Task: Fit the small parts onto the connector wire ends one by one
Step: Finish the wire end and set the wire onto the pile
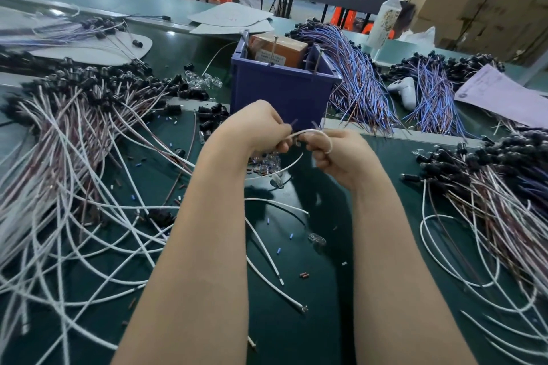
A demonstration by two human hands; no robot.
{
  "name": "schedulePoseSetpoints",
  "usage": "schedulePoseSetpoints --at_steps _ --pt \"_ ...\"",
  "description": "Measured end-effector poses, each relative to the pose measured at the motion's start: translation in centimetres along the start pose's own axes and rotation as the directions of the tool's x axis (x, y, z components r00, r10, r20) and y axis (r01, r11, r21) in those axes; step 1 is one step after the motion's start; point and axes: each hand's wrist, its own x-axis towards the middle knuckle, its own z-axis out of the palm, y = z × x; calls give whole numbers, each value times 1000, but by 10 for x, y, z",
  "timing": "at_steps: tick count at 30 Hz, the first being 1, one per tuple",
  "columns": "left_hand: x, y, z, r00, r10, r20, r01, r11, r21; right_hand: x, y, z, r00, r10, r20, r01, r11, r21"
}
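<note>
Left hand [255, 127] and right hand [338, 154] close together over table centre. Both have fingers curled, pinching one white wire [310, 130], which loops down between them. Heap of small clear parts [267, 163] just under hands. Blue bin [281, 92] just behind. Wire piles crowd left [74, 127] and right [489, 195] sides. Bare green table [311, 305] shows between forearms.

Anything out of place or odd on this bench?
A white game controller lies among the blue wire bundles right of the blue bin, unrelated to wiring. Small sleeves are strewn loose over the green mat. The left hand and right hand grip one white wire.
</note>
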Motion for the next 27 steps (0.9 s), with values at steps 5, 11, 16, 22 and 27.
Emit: schedulePoseSetpoints --at_steps 5,11,16,22,27 --pt "9 -8 2 968 -103 -230 71 987 -145 -4 -8 8 997 -53 48 67 935 -348" --pt "12 -9 11 950 -149 -276 7 890 -455 -13 -22 9 965 -178 191 249 852 -460" --pt "11 -6 18 960 -96 -264 -79 809 -583 -18 -23 13 939 -86 332 230 875 -426" --pt "8 -6 20 978 1 -211 -137 763 -631 -16 -19 2 970 -134 202 212 872 -441" --pt "6 -3 19 988 107 -114 -156 687 -709 -15 -15 3 945 -141 297 111 987 115"
